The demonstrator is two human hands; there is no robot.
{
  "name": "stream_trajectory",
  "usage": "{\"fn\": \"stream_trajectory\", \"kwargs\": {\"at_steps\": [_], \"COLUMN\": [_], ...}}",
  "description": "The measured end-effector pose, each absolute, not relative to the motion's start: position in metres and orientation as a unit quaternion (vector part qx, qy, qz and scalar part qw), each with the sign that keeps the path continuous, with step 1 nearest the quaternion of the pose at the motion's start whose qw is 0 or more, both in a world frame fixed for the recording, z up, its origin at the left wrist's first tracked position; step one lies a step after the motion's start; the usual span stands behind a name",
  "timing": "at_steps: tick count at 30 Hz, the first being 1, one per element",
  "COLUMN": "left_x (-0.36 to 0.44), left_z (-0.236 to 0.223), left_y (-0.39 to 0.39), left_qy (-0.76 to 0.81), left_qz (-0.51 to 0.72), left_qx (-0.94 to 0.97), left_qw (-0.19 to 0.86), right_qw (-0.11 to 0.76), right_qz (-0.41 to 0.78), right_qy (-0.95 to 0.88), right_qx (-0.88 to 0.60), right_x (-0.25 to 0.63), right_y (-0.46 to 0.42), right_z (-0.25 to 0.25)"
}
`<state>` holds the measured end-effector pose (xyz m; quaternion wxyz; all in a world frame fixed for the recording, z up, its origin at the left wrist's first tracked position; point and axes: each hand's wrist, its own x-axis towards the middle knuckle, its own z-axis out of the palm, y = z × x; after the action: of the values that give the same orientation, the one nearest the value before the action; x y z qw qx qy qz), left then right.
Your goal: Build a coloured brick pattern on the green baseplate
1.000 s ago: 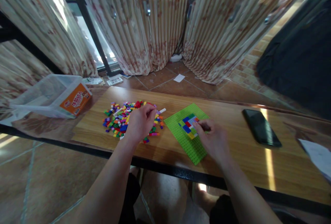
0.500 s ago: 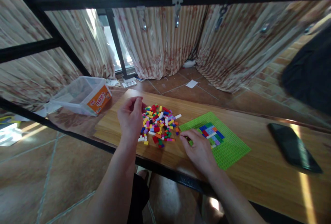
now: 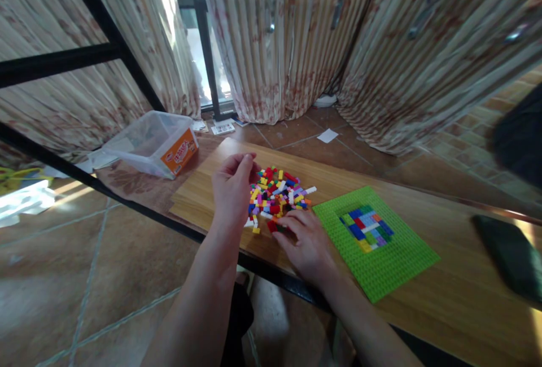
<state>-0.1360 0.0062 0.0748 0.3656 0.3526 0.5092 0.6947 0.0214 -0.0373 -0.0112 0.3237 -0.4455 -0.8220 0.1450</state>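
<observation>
Bricks (image 3: 277,193), small, plastic and many-coloured, lie in a loose heap on the light-brown wood-grain board (image 3: 339,176). Right of the heap lies a flat, square, bright-green studded baseplate (image 3: 393,268), turned cornerwise to the board; a compact patch of fitted bricks (image 3: 367,227) in blue, red, white, green, orange, purple and yellow sits on it, within its edges.

The right hand (image 3: 305,243) is at the near right edge of the heap, palm down, thumb and fingers apart, the fingertips beside a red brick (image 3: 271,226); contact with that brick cannot be told. The left hand (image 3: 232,186) is raised at the heap's left side, fingers curled and thumb close to the index finger; whether it grips anything cannot be told. The two hands are apart from each other.

At the board's right end lies a black smartphone (image 3: 506,251). Left of the board stands an open, clear plastic box (image 3: 146,141) with an orange label (image 3: 180,151). Beyond, striped beige-and-red curtains (image 3: 271,62) hang to the brown tiled floor (image 3: 288,132), where a white sheet of paper (image 3: 327,135) lies.
</observation>
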Motion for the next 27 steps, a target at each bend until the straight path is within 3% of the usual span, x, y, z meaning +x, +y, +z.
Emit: {"fn": "stream_trajectory", "kwargs": {"at_steps": [12, 27], "left_x": [-0.135, -0.128], "left_z": [0.071, 0.070], "left_y": [0.008, 0.008], "left_qy": [0.503, 0.511], "left_qz": [0.688, 0.670], "left_qx": [0.362, 0.366], "left_qw": [0.377, 0.394], "right_qw": [0.288, 0.268], "right_qz": [0.066, 0.057], "right_qy": [-0.841, -0.821], "right_qx": [-0.454, -0.500], "right_x": [0.003, 0.001], "right_y": [-0.043, -0.041], "right_z": [-0.012, -0.014]}}
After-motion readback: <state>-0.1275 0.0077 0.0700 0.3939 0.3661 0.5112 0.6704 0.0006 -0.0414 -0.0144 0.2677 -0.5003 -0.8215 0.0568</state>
